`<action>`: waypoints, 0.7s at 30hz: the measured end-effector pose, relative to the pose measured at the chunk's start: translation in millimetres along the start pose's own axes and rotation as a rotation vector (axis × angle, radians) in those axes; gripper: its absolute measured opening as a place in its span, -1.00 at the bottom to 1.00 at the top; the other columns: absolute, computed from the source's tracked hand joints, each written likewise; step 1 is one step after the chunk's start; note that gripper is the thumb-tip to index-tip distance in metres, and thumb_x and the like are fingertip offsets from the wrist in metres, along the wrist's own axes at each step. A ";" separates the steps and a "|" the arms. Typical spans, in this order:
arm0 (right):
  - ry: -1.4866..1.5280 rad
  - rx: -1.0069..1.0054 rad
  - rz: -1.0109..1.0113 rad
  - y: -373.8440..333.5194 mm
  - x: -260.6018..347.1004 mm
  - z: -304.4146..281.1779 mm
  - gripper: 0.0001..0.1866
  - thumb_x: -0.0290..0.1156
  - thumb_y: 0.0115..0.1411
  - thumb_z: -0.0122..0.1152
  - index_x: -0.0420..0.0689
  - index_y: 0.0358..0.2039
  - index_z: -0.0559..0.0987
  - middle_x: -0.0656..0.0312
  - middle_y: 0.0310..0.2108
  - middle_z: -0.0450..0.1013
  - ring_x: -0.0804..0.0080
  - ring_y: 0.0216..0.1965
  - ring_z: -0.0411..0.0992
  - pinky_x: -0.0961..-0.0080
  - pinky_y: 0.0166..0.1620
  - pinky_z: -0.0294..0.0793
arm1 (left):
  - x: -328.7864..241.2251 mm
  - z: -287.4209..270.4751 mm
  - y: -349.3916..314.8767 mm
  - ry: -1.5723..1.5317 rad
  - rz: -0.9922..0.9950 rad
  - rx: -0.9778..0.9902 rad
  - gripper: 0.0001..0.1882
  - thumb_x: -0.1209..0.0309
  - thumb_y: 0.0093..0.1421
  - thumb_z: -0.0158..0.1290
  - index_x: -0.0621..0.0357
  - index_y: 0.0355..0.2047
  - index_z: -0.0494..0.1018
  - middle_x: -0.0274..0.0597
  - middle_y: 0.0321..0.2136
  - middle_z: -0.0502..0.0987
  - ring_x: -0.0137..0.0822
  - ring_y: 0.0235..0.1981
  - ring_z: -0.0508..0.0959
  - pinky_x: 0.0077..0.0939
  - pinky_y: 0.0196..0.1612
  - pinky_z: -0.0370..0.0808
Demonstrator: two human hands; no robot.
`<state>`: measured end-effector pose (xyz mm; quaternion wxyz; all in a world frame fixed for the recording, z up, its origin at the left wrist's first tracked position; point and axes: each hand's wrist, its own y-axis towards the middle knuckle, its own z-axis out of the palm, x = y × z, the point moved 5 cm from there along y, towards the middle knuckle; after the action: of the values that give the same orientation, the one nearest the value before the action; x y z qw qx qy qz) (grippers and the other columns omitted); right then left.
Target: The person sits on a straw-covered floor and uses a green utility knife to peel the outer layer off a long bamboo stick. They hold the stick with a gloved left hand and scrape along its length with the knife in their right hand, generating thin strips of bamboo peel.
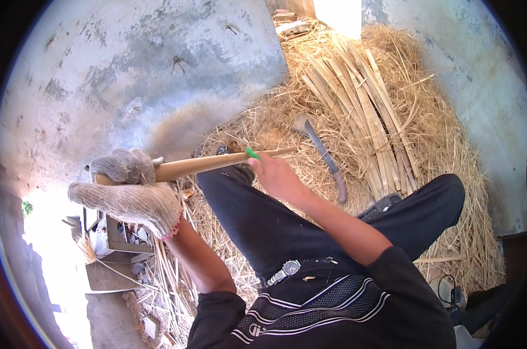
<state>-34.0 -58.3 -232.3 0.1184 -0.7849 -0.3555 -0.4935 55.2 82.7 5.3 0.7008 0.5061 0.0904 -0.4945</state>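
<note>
Gloved left hand (pixel 130 192) grips pale bamboo stick (pixel 217 163) (smooth, tapering); right hand (pixel 275 174) pinches green-marked end.

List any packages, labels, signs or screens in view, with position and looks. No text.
No clear packages, signs or screens in view.
Wristwatch: lies at the waist on the dark trousers, round pale dial, metal band; the nearest thing to a display.
Box-like clutter: lower left under the gloved left hand, brownish, too blurred to tell.
The bare right hand holds a green-tipped tool against the wooden stick.
</note>
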 end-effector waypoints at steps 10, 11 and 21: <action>0.111 0.048 0.034 -68.4 70.1 -32.1 -0.66 -0.17 0.35 -0.12 -0.23 -0.27 0.38 -0.19 -0.70 0.36 -0.25 -0.57 0.42 0.02 -0.51 0.38 | -6.6 8.4 -12.6 -0.194 -0.058 0.234 -0.52 0.17 0.35 -0.28 -0.05 -0.75 0.10 -0.45 -0.83 0.05 -0.55 -0.87 -0.02 -0.61 -0.82 -0.01; 0.160 0.071 0.018 -73.2 82.9 -41.3 -0.67 -0.19 0.36 -0.11 -0.24 -0.27 0.40 -0.17 -0.70 0.36 -0.23 -0.58 0.42 0.05 -0.52 0.36 | -5.1 8.0 -13.2 -0.194 -0.060 0.233 -0.52 0.16 0.35 -0.27 -0.05 -0.74 0.10 -0.44 -0.83 0.06 -0.55 -0.87 -0.01 -0.61 -0.82 0.00; 0.184 -0.098 0.045 -59.5 47.1 -22.1 -0.69 -0.18 0.35 -0.11 -0.21 -0.30 0.35 -0.23 -0.72 0.36 -0.28 -0.62 0.40 -0.04 -0.58 0.36 | 6.0 10.1 -17.5 -0.077 -0.025 0.091 -0.53 0.10 0.32 -0.18 -0.04 -0.71 0.13 -0.43 -0.78 0.14 -0.53 -0.83 0.09 -0.63 -0.82 0.09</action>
<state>-77.1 -6.6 -191.0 0.1233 -0.7489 -0.3007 -0.5775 40.7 71.0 -4.5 0.6739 0.5167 0.0473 -0.5261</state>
